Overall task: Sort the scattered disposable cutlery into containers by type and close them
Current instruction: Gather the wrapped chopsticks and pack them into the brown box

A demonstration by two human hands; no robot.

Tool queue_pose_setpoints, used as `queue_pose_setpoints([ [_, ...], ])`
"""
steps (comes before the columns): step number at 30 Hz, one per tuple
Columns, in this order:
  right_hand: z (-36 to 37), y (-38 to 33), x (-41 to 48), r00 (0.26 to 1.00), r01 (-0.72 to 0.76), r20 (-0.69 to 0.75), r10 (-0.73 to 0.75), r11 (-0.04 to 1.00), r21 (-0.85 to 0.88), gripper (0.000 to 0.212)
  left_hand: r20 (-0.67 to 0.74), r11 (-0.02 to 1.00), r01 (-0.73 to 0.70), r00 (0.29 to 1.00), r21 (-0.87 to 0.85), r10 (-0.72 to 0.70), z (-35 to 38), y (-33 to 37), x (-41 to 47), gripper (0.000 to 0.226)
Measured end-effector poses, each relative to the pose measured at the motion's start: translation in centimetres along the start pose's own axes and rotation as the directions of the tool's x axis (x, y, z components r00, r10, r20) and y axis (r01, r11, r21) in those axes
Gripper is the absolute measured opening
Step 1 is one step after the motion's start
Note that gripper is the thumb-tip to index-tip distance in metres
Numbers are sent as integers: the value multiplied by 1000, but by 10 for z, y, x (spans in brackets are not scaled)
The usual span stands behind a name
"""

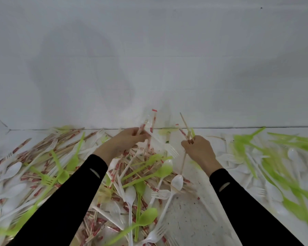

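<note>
A dense heap of disposable cutlery [89,174] covers the white surface: wrapped chopsticks with red print, white spoons and forks, green spoons and forks. My left hand [126,139] grips a few wrapped chopsticks [152,121] that stick up toward the wall. My right hand [199,148] grips a bundle of chopsticks [184,127], some bare wood, one in a red-printed wrapper, pointing up and away. Both hands are raised a little above the pile, near the back wall. No container shows in the view.
A white wall [149,59] rises right behind the surface. On the right lies a blurred spread of green and white cutlery [277,166]. A speckled bare patch of the surface [188,215] lies between the two piles, below my right arm.
</note>
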State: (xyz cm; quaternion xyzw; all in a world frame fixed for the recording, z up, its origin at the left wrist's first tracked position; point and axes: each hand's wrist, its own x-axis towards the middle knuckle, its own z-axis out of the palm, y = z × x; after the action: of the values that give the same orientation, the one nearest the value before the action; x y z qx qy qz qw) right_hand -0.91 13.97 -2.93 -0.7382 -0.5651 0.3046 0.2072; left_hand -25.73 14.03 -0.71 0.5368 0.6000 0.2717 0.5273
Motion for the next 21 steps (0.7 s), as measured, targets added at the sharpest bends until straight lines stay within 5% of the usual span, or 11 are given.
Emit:
queue_pose_setpoints([
  [5,-15,-13,-2,986,160,-95,-138,943,293,17,-170,977,-183,972,-112,162,-10,11,-4,15],
  [8,-12,-22,-4,946,285,-234,-224,920,269,19,-389,942,-289,898,-170,205,-7,16,-1,12],
  [10,-5,-25,-1,944,289,-220,-246,939,189,29,-426,965,-261,875,-18,229,-7,12,7,19],
  [12,7,-25,3,963,250,-133,-233,960,126,41,-315,939,-143,917,311,244,-8,1,19,28],
  [15,34,-20,10,978,197,75,-195,980,-16,48,-108,645,-27,980,764,170,-2,-21,31,37],
  [18,60,-15,12,969,218,180,-170,931,-293,38,-80,443,10,987,897,140,6,-34,35,25],
  [21,73,-16,8,973,226,141,-184,889,-398,40,-76,315,23,985,949,156,6,-45,36,39],
])
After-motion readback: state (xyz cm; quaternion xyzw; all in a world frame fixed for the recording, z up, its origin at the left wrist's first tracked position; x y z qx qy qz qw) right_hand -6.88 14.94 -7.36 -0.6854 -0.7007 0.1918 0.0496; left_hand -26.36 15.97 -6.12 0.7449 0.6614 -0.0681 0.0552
